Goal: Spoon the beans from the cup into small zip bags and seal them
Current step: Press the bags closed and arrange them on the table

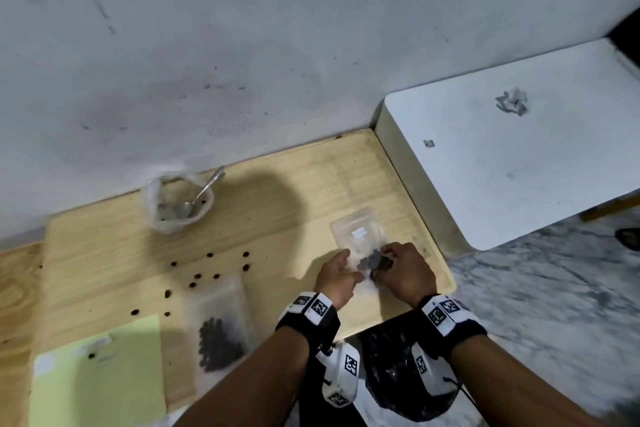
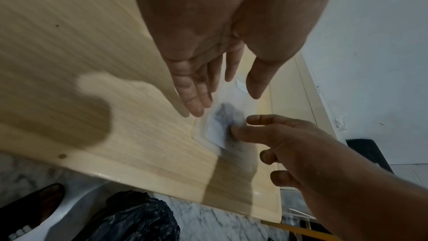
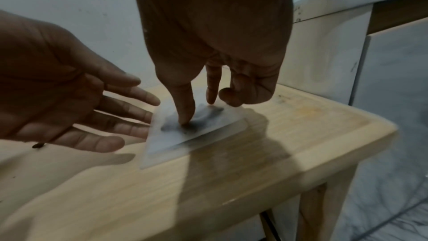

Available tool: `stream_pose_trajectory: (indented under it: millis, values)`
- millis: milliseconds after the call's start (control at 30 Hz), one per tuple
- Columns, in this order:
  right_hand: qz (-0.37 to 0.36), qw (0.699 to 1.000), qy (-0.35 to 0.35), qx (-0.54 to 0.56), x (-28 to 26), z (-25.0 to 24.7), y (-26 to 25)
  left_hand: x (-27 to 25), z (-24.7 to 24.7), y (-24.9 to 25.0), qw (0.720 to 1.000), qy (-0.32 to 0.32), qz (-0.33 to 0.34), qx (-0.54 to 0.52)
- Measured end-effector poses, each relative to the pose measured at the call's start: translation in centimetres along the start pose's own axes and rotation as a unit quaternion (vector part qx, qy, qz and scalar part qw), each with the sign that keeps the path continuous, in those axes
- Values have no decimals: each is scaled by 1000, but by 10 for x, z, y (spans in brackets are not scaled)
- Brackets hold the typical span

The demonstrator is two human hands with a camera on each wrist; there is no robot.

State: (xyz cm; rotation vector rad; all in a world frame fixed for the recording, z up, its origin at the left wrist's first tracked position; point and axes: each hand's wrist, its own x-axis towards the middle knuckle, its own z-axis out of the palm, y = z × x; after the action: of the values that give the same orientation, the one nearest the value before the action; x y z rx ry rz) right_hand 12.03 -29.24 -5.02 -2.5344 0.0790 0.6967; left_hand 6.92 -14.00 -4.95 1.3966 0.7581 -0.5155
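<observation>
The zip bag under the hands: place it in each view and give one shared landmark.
Head: the zip bag lies right of centre, between both hands.
Left wrist: centre, by the table's near edge.
Right wrist: centre, under the right hand's fingers.
Shared landmark: the dark beans inside it.

Right hand (image 3: 208, 72) fingertip pressing zip bag (image 3: 185, 135), left hand (image 3: 69, 98) beside
</observation>
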Motion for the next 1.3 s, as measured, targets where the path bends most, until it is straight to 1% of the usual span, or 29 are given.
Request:
stream_pose_trajectory:
  millis: [100, 167, 233, 300, 367, 433, 567, 633, 700, 767, 833, 933, 1033, 1133, 1233, 1300]
  values:
    - [-9, 1000, -3, -29, -2, 2, 1, 3, -3, -2, 1000, 7, 11, 16]
    - [-28, 998, 28, -40, -7, 2, -4, 0, -10, 0, 999, 26, 25, 24]
    - [-66, 995, 72, -38, -16, 4, -18, -5, -23, 2, 998, 48, 44, 25]
    - [-118, 990, 80, -20, -26, 13, -39, -15, -44, 2, 995, 67, 71, 30]
    - [-157, 987, 42, 10, -36, 31, -62, -27, -71, -2, 990, 99, 95, 16]
    - [-166, 986, -17, 26, -44, 51, -81, -39, -101, -8, 984, 141, 106, 7]
    - [-167, 976, -137, -31, -64, 94, -116, -69, -168, -32, 959, 262, 106, 30]
    - [-174, 969, -165, -66, -78, 115, -132, -85, -199, -49, 942, 321, 91, 28]
    - [-154, 971, -166, -80, -86, 125, -137, -96, -216, -63, 933, 348, 73, 62]
    - [-136, 974, -161, -88, -95, 137, -141, -106, -233, -82, 933, 348, 54, 82]
    - [-117, 978, -150, -89, -106, 147, -143, -114, -245, -99, 942, 328, 34, 68]
    - [-82, 983, -135, -90, -121, 158, -144, -120, -251, -119, 964, 254, 30, 78]
    - [-66, 987, -125, -71, -136, 167, -148, -125, -250, -130, 982, 179, 40, 54]
    - [-54, 992, -108, -44, -146, 173, -152, -123, -248, -136, 983, 165, 50, 64]
    - [-41, 994, -94, -30, -153, 174, -156, -121, -248, -138, 979, 175, 49, 87]
    - [-34, 995, -92, -19, -153, 173, -158, -119, -248, -141, 979, 187, 49, 71]
